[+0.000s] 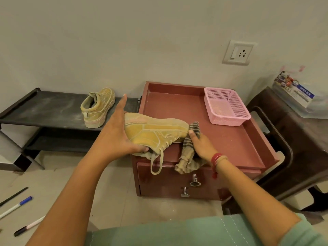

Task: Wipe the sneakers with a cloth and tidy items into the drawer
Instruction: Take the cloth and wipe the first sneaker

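Note:
My left hand (116, 132) grips the heel end of a tan suede sneaker (156, 131), held on its side over the front left of the reddish drawer cabinet (221, 139). Its lace dangles over the cabinet's front. My right hand (200, 143) presses a striped brown cloth (190, 150) against the sneaker's toe; the cloth's tail hangs over the cabinet edge. The second tan sneaker (97, 107) stands upright on the dark shoe rack (44, 107) to the left. Two closed drawers with metal knobs (194, 181) face me.
An empty pink mesh basket (226, 106) sits on the cabinet's back right. Pens and markers (16, 207) lie on the tiled floor at lower left. A dark plastic stool (292, 139) with a boxed package stands right of the cabinet. A wall socket is above.

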Demonstrator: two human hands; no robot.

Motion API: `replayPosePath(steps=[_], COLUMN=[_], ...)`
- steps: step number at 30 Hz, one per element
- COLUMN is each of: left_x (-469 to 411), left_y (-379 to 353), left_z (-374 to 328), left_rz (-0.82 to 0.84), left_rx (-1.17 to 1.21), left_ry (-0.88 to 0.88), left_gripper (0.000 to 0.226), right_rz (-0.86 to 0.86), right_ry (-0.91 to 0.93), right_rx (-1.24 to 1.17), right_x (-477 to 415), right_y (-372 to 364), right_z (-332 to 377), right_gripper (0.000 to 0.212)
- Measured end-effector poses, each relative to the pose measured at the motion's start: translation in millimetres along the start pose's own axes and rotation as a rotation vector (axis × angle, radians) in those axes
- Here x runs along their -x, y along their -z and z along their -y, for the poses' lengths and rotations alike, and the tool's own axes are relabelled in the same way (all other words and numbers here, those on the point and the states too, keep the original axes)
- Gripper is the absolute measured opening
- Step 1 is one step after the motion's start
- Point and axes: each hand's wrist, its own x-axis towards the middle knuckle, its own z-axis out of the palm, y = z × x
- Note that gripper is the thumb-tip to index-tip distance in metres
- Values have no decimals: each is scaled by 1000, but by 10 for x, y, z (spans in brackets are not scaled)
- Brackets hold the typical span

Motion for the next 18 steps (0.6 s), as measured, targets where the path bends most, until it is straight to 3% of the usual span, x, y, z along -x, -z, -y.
replayPosePath(steps=[2, 4, 9, 14, 18], left_x=[-13, -19, -1, 5, -13], left_y=[-1, -8, -14, -3, 1], left_z=[5, 2, 8, 40, 26], left_rz=[0, 3, 19, 29, 30], left_rx=[7, 0, -23, -75, -53], left_ry=[12, 13, -6, 13, 39], left_gripper=[146, 147, 147, 148, 147], right_rz=[-130, -226, 24, -68, -87], right_ry=[-3, 140, 565, 476, 318], right_rx=[-163, -216, 143, 218, 165], right_x=[-40, 33, 310, 266, 245], right_y=[72, 0, -374, -398, -311], right_z=[117, 321, 748, 474, 183], right_gripper=[58, 55, 58, 68, 59])
